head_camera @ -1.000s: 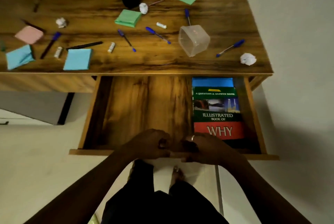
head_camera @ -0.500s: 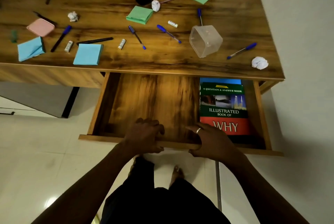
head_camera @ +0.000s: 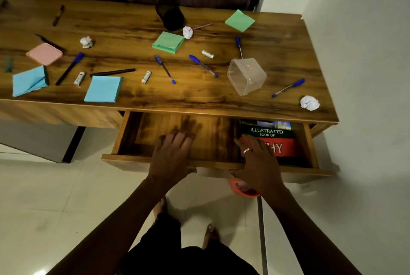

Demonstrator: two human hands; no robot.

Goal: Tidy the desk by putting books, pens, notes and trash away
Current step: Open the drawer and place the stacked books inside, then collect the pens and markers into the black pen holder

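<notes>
- Head view looks down on a wooden desk [head_camera: 199, 100] with its drawer [head_camera: 213, 165] pulled partly out below the front edge.
- Left hand [head_camera: 170, 156] lies over the drawer's front rail. Its fingers are straight and spread above the drawer floor, its thumb lies along the rail, and it grasps nothing.
- Right hand [head_camera: 259, 161] lies over the same rail, a little to the right. It is also released, with straight fingers reaching over the lower left corner of the book [head_camera: 269, 133], and a ring shows on one finger.
- The book lies flat at the drawer's right end, with its upper part hidden under the desk top.
- A blue pad [head_camera: 103, 89] sits near the front edge, with a folded blue sheet [head_camera: 28, 80] further left and a pink lid [head_camera: 44, 54] behind that.
- A green pad [head_camera: 168, 43] lies mid-desk, and a green sheet [head_camera: 239, 20] lies toward the back right.
- Blue pens [head_camera: 165, 69] [head_camera: 203, 65] [head_camera: 239, 47] [head_camera: 288, 87] are scattered across the middle and right.
- A black pen [head_camera: 112, 72] lies just behind the blue pad.
- Paper balls [head_camera: 310, 102] [head_camera: 188, 32] [head_camera: 86, 41] sit at the front right corner, by the black cup [head_camera: 169, 16], and at the left.
- A clear tub [head_camera: 246, 76] lies tipped on its side at the right.
- An orange bowl [head_camera: 238, 187] on the floor is partly hidden by the right wrist.
</notes>
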